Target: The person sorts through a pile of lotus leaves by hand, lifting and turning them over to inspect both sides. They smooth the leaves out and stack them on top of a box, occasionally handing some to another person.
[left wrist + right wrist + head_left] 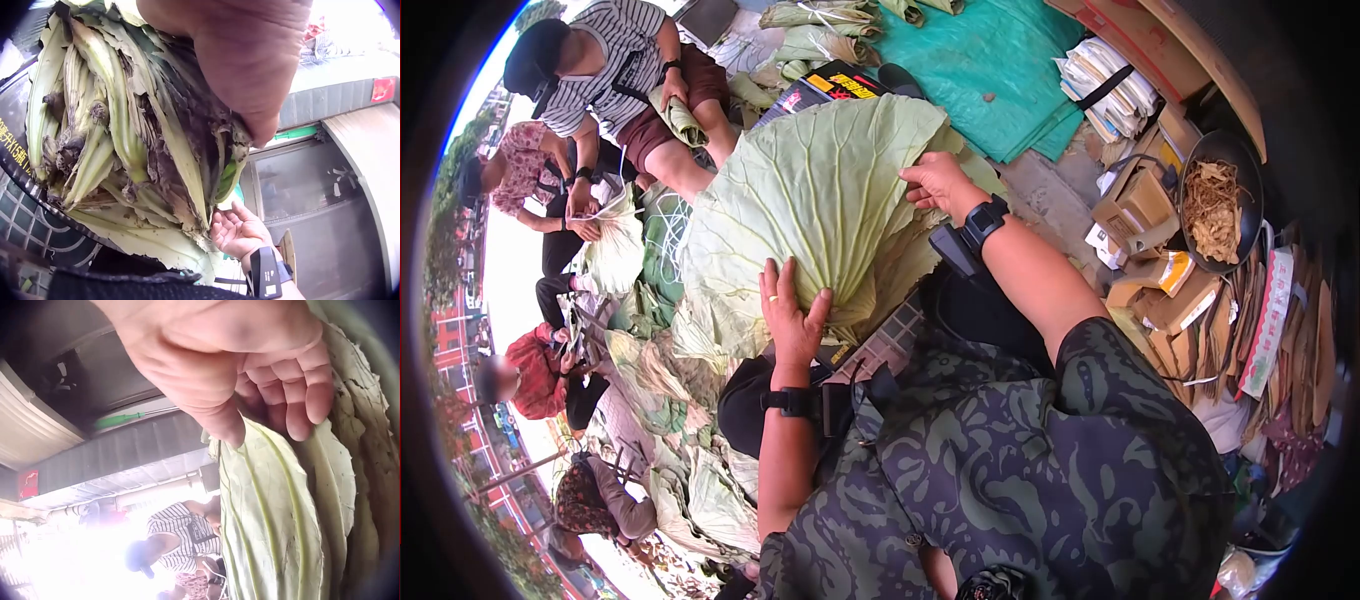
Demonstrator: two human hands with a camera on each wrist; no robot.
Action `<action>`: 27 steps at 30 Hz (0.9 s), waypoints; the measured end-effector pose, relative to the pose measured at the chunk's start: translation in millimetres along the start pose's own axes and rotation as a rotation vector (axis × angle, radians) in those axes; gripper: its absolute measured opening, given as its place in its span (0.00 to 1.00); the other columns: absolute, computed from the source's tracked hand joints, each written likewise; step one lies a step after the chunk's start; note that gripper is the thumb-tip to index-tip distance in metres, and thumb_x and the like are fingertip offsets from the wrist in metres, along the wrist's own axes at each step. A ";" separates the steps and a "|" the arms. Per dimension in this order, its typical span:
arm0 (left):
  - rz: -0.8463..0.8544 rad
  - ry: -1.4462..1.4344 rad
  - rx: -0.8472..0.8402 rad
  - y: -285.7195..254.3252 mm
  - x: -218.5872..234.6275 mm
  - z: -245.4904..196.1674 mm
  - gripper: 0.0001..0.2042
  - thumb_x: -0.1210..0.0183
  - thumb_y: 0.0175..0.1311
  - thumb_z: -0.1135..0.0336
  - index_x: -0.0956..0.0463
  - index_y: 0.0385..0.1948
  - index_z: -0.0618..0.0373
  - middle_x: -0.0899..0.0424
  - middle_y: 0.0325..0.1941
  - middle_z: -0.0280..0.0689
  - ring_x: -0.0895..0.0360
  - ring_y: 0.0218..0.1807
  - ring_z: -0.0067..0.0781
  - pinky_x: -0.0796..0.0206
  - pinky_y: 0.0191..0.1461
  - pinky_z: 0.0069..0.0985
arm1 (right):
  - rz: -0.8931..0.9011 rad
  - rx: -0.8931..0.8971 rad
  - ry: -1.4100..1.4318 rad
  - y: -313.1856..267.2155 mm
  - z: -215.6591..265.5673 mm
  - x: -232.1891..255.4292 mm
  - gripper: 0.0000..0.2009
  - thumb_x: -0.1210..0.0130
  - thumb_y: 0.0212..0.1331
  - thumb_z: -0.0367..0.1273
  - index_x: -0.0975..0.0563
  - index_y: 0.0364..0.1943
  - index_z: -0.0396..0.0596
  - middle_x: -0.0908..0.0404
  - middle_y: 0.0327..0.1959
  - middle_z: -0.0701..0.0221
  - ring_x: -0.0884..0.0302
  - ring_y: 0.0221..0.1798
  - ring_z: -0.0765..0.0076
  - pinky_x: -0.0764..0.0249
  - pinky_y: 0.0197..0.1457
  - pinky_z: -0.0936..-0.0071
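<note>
A large pale green leaf [800,190], like a folded dried lotus leaf with fanning ribs, lies on top of a stack in front of me. My left hand [793,312] rests on its near side, fingers extended and thumb spread. With thumb on one face and fingers curled behind, my right hand [942,187] pinches the leaf's right edge; the right wrist view shows this thumb [226,425] at the rim. Under the top leaf, the left wrist view shows the layered stack [112,125] with brown, cut stalk ends. A plastic crate [880,350] shows below the stack.
Loose leaves [670,400] are heaped at left, near several seated people. Rolled, tied leaf bundles [825,40] lie at the back beside a green tarp [990,60]. At right stand a black pan [1222,200] of dry brown material, cardboard boxes [1140,215] and flattened cardboard [1305,340].
</note>
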State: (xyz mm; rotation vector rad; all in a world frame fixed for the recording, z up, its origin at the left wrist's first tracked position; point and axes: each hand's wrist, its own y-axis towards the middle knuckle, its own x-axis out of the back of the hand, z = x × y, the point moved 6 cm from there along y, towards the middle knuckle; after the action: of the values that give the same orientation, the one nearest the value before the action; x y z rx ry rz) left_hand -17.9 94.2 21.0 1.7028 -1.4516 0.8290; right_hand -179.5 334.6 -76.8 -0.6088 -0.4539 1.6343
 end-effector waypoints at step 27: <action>-0.019 0.006 -0.018 -1.7 -0.9 1.3 0.31 0.41 0.52 0.57 0.38 0.58 0.57 0.46 0.66 0.57 0.51 0.68 0.57 0.59 0.68 0.41 | -0.361 0.275 0.380 -13.8 4.9 11.4 0.12 0.42 0.44 0.24 0.29 0.35 0.43 0.24 0.32 0.68 0.26 0.28 0.69 0.30 0.24 0.70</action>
State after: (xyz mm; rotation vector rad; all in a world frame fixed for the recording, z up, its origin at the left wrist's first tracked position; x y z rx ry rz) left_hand -16.4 93.7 19.3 1.6965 -1.4330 0.8076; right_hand -172.8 348.2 -66.1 -0.5740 -0.0503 1.1758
